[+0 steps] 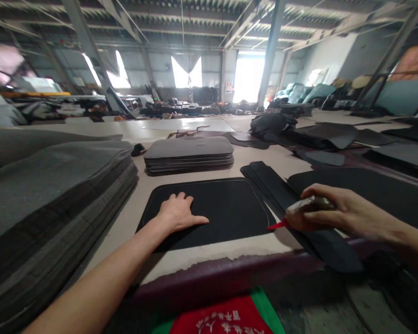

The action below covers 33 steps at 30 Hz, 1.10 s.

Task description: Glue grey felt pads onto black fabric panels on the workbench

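Here's the left hand (177, 212), fingers spread, palm down on the black panel (233, 204), gripping nothing. The panel lies flat on the bench (209, 253), just this side of the grey-topped stack (189, 153). And the right hand (322, 211), fingers curled around a squeeze bottle (299, 207), has its red nozzle (277, 225) right at the panel's near right corner, beside the black strips (270, 183).

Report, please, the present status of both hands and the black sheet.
Left hand on black sheet. Right hand holding red-tipped tool, tip at sheet's near right corner. Dark strips close along right edge.
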Each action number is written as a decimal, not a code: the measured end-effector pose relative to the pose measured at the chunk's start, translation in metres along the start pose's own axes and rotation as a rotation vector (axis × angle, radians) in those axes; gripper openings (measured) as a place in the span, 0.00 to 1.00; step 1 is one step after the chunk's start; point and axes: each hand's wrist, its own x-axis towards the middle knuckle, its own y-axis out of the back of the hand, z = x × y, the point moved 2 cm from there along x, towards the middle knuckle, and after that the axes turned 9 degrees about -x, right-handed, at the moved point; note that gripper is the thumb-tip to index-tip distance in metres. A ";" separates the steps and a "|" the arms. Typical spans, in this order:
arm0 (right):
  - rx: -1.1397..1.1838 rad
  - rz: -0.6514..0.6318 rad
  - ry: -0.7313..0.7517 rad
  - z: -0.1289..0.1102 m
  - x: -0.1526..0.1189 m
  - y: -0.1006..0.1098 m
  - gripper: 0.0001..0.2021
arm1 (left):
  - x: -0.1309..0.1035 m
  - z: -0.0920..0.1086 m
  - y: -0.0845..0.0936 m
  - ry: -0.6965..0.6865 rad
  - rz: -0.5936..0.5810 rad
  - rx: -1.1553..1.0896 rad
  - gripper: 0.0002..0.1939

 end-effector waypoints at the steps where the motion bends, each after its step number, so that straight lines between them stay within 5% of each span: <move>1: 0.059 -0.032 -0.007 -0.003 0.000 -0.002 0.18 | -0.001 0.000 0.001 -0.009 -0.001 -0.001 0.53; 7: 0.138 -0.097 0.141 -0.032 0.024 -0.019 0.16 | 0.002 -0.014 0.011 -0.060 -0.019 -0.050 0.39; 14: -0.017 -0.120 0.448 -0.098 0.073 -0.050 0.16 | 0.013 -0.044 0.031 -0.100 -0.082 -0.162 0.22; 26: -0.045 -0.114 0.788 -0.196 0.114 -0.109 0.13 | 0.019 -0.061 0.035 -0.169 -0.179 -0.285 0.18; 33: -0.017 -0.031 0.881 -0.229 0.122 -0.136 0.12 | 0.014 -0.058 0.044 -0.165 -0.207 -0.300 0.18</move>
